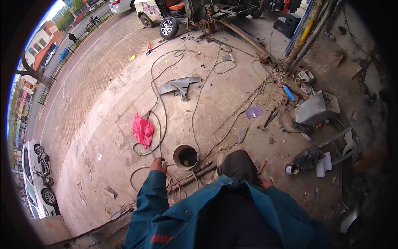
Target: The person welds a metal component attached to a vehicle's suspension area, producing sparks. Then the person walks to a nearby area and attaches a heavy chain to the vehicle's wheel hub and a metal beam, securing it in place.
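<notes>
My left hand (158, 165) is in front of me, left of a bucket (178, 152) with dark contents. Its fingers are curled round a dark cable (153, 152) that runs up from it toward loops on the ground. Below that hand, a reddish hose (179, 187) lies coiled beside a long metal bar (198, 174). My right hand (266, 183) is low beside my bent knee, its fingers mostly hidden. Just above it shows a thin red tool (262, 166); whether the hand touches it I cannot tell. A crumpled pink plastic bag (142, 130) lies beyond the left hand.
A torn grey sheet piece (180, 86) and long cables cross the concrete. At right stand a grey metal box (317, 108), an open can (292, 169) and scattered tools. A partly dismantled vehicle (199, 16) with a loose wheel (169, 28) is at the back; a white car (39, 178) is at left.
</notes>
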A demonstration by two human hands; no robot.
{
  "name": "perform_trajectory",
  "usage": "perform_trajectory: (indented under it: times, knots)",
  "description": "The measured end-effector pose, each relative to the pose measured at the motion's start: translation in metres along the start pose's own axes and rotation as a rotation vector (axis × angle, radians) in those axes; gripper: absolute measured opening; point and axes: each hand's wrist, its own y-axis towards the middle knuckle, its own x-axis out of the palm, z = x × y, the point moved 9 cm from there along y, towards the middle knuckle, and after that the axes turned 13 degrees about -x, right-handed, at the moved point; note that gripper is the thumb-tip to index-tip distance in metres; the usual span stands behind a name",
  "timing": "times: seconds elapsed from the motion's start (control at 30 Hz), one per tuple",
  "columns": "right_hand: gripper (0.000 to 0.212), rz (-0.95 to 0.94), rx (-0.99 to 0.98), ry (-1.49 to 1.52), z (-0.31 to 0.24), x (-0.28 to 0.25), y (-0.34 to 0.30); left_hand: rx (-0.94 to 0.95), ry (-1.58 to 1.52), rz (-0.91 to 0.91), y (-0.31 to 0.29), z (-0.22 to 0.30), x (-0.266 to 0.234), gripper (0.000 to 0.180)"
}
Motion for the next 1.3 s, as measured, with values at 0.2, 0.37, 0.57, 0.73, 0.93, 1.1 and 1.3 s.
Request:
perform_trajectory:
  times: [0.2, 0.37, 0.57, 0.73, 0.93, 1.1, 1.3]
  knots:
    - [0.045, -0.187, 0.164, -0.103, -0.069, 0.035, 0.151, 0.007, 0.030, 0.032, 0.111, 0.006, 0.009, 0.028]
    - [0.035, -0.191, 0.152, 0.000, -0.187, 0.042, 0.319, -0.463, 0.040, -0.083, 0.137, -0.056, 0.056, 0.033]
    - [0.035, -0.068, -0.154, 0.261, -0.468, -0.005, 0.496, -0.716, -0.064, -0.433, 0.211, 0.020, 0.127, 0.036]
    - [0.035, 0.001, -0.254, 0.368, -0.610, -0.031, 0.615, -0.582, -0.176, -0.465, 0.365, 0.134, 0.130, 0.037]
    - [0.034, 0.056, 0.037, -0.098, -0.522, -0.040, 0.734, -0.653, -0.149, -0.552, 0.593, 0.199, 0.140, 0.043]
    - [0.038, -0.664, -0.612, -1.232, -0.545, 0.036, 0.754, -0.479, -0.136, -0.360, 0.752, 0.279, 0.095, 0.040]
    - [0.023, -0.347, -0.505, -0.929, -0.760, 0.035, 0.854, -0.560, -0.125, -0.279, 0.900, 0.340, 0.057, 0.037]
